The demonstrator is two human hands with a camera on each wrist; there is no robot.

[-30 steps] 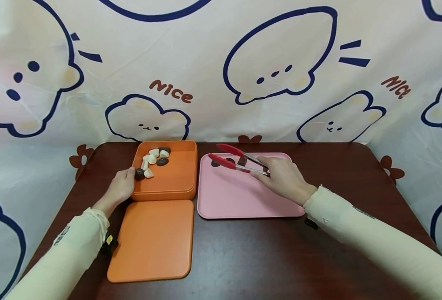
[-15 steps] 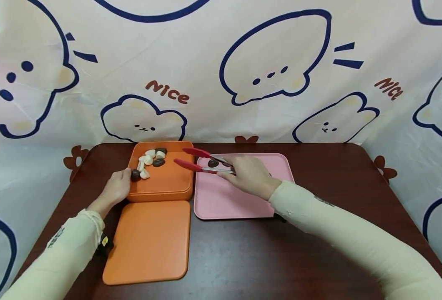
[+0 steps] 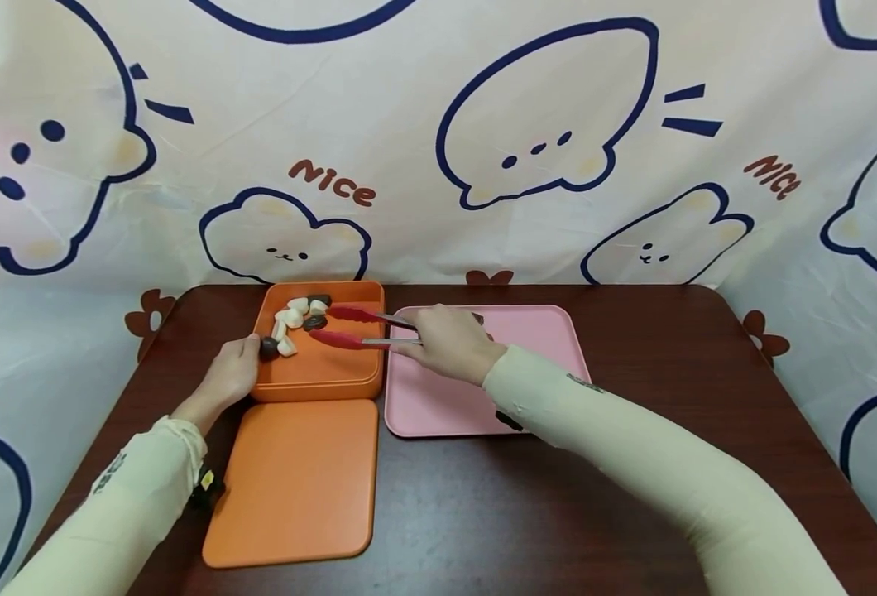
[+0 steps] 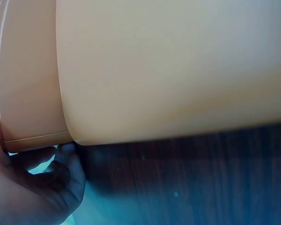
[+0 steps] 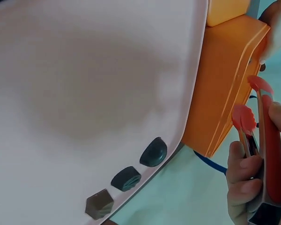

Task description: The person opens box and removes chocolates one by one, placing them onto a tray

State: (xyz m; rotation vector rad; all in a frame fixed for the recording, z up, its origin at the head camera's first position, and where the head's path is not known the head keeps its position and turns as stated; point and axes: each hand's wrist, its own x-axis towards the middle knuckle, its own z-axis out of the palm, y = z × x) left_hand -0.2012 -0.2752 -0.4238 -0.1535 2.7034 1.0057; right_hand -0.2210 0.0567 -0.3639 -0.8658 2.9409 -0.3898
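Observation:
My left hand (image 3: 232,368) grips the left wall of an orange box (image 3: 345,368), its fingers at the box's outer corner in the left wrist view. Inside, several white pieces (image 3: 294,318) and dark brown pieces (image 3: 315,323), like moulded chocolates, lie toward the left and back; one dark piece (image 3: 269,348) sits near my left fingertips. With my right hand (image 3: 449,339) I hold metal tongs with red tips (image 3: 337,339). Those tips are spread over the box, close to the dark and white pieces, with nothing between them.
A pink tray (image 3: 427,406) stands right of the box, partly under my right arm. Along its edge lie a half-round dark piece (image 5: 153,152), a ridged one (image 5: 126,178) and a hexagonal one (image 5: 99,204). A flat orange lid (image 3: 293,488) lies in front of the box.
My right hand has carried the tongs leftward, from above the pink tray to over the orange box. My left hand keeps its grip on the box wall.

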